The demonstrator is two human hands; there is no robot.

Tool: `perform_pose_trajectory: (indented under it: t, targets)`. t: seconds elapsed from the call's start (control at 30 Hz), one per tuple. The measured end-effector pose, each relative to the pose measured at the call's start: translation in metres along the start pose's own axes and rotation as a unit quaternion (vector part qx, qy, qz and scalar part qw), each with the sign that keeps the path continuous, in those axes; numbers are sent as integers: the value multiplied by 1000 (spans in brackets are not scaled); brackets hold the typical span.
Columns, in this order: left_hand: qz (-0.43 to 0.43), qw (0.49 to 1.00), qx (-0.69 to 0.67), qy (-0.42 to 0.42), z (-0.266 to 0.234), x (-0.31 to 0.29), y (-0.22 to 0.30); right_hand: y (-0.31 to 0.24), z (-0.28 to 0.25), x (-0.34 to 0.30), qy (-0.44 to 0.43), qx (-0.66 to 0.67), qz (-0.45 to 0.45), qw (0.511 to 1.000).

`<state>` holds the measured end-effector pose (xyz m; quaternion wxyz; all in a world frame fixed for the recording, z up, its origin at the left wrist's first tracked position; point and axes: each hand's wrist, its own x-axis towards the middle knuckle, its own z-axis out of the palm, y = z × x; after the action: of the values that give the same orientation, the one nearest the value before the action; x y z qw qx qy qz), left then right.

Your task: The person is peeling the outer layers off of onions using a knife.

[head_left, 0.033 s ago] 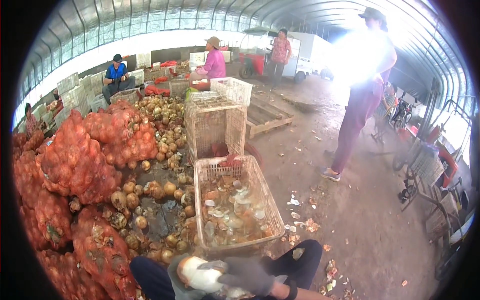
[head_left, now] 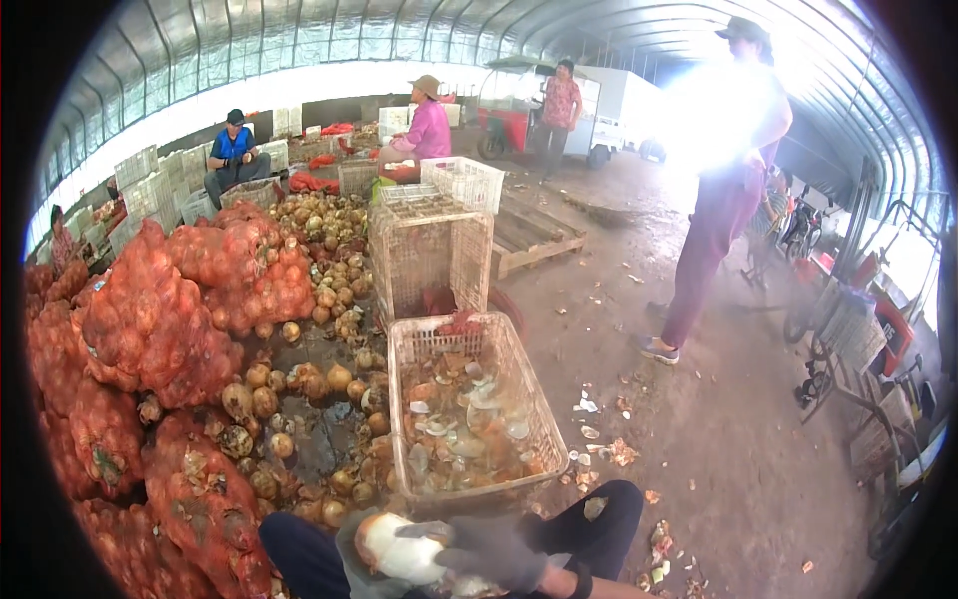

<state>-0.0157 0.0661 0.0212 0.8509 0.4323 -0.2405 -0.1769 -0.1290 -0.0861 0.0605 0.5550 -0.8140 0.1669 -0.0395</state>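
In my lap is a partly peeled onion, white over most of its surface, with brownish skin at its left end. My left hand, in a grey glove, is closed around its left side. Over the right side of the onion lies my right hand, in a dark grey glove and blurred, its fingers bent in against the onion. Whatever it may hold is hidden. Another pale piece shows beneath that hand. Just ahead of my knees, a plastic crate holds onion skins and peelings.
Loose onions cover the floor at left, beside red mesh sacks full of onions. An upended crate and a wooden pallet stand beyond. A person stands at right; others sit or stand farther back. Peel scraps litter the floor.
My right hand has shifted very slightly on the onion, and the grey shape lying across the onion's top has drawn back to the right. Otherwise the scene looks the same.
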Motion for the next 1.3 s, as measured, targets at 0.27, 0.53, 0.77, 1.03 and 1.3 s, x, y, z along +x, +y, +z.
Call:
perform_pose_trajectory:
  t: [0.27,0.53,0.77,1.03,1.3]
  targets:
    - [13,999,46,11,-9,-1,2,-10,2,3,8,67,15,998]
    - [32,986,135,-97,-28,-2,-2,10,9,3,59,-73,-199,976]
    - [-24,997,79,1,-2,5,-11,-28,-1,14,135,32,-137,981]
    - [-269,924,-272,-23,10,6,22,-43,-12,16,84,-172,-153,970]
    - [-367,794,-483,46,-3,2,4,-52,-4,-10,30,-412,-327,850]
